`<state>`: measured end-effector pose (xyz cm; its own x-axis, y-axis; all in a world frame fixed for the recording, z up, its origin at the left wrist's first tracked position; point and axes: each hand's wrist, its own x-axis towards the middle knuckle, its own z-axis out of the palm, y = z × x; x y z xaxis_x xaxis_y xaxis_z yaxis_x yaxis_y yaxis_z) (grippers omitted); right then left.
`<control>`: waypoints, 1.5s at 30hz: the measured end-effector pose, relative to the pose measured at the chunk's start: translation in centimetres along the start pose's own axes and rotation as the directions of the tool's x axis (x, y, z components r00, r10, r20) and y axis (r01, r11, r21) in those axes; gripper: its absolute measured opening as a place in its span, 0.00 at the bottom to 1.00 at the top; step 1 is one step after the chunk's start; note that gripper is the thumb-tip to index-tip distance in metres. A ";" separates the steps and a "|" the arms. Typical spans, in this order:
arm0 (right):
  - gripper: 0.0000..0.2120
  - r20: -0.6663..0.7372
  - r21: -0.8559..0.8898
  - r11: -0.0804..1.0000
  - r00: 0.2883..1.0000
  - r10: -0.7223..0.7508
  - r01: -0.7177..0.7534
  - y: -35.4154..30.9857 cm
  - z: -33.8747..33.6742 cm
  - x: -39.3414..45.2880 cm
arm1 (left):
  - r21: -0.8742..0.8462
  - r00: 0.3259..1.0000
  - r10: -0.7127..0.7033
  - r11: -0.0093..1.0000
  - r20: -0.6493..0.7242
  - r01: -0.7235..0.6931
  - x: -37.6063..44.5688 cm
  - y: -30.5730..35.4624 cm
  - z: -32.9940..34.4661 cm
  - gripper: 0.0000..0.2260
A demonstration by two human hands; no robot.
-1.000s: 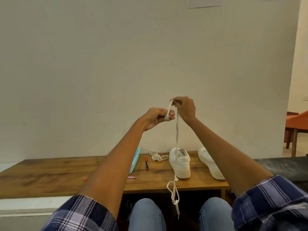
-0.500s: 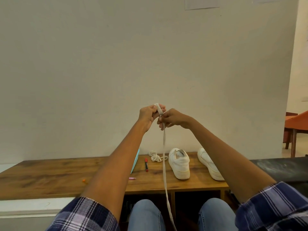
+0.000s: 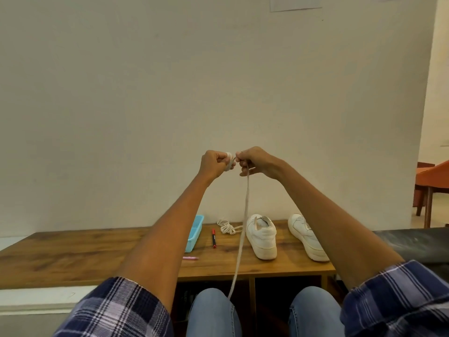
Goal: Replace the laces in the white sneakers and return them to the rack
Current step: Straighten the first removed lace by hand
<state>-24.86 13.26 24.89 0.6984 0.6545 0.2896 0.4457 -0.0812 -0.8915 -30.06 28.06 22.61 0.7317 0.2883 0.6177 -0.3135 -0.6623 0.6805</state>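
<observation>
White lace (image 3: 243, 222) hangs from my raised hands down to my lap. My left hand (image 3: 213, 164) has its fingers curled round a wound coil of it; my right hand (image 3: 255, 161) pinches the strand just beside. Two white sneakers (image 3: 262, 237) stand on the wooden table (image 3: 73, 251), right of a loose lace bundle (image 3: 227, 226), red marker (image 3: 213, 237) and blue basket (image 3: 194, 233).
</observation>
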 end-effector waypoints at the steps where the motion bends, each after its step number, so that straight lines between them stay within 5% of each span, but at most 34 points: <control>1: 0.12 -0.029 0.055 0.998 0.999 0.017 -0.015 -0.3 -0.1 0.1 | -0.004 1.000 -0.005 1.000 0.023 0.005 -0.2 0.0 0.0 0.08; 7: 0.14 -0.267 0.089 0.996 0.963 0.025 -0.001 -1.4 -0.6 0.6 | -0.117 0.985 -0.060 0.990 0.160 0.079 -1.0 0.1 0.5 0.09; 18: 0.13 -0.415 0.019 0.999 0.909 -0.031 0.043 -1.3 -0.5 1.5 | -0.184 0.946 -0.088 0.971 0.312 0.151 -1.0 2.0 1.3 0.12; 23: 0.13 -0.235 -0.438 0.898 0.968 -0.087 -0.026 0.4 -1.2 1.8 | -0.216 0.924 -0.104 0.957 0.368 0.194 -1.3 2.4 1.2 0.11; 30: 0.15 0.129 -0.379 0.919 0.990 -0.063 0.108 0.0 -1.3 0.4 | -0.201 0.951 -0.159 0.956 0.266 0.216 -1.3 1.7 0.5 0.11; 39: 0.06 0.032 -0.553 0.802 0.967 -0.251 0.226 0.4 -0.6 1.4 | -0.083 0.962 -0.146 0.982 0.231 0.169 -1.4 1.5 -0.2 0.10; 45: 0.06 0.014 -0.800 0.576 0.965 -0.261 0.167 -0.2 -0.8 1.8 | 0.007 0.964 -0.133 0.991 0.231 0.135 -1.1 1.1 -0.2 0.10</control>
<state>-23.24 13.90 25.92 0.5501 0.6633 0.5074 0.8215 -0.5390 -0.1861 -31.31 27.17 22.72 0.8868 0.2062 0.4137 -0.2075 -0.6222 0.7549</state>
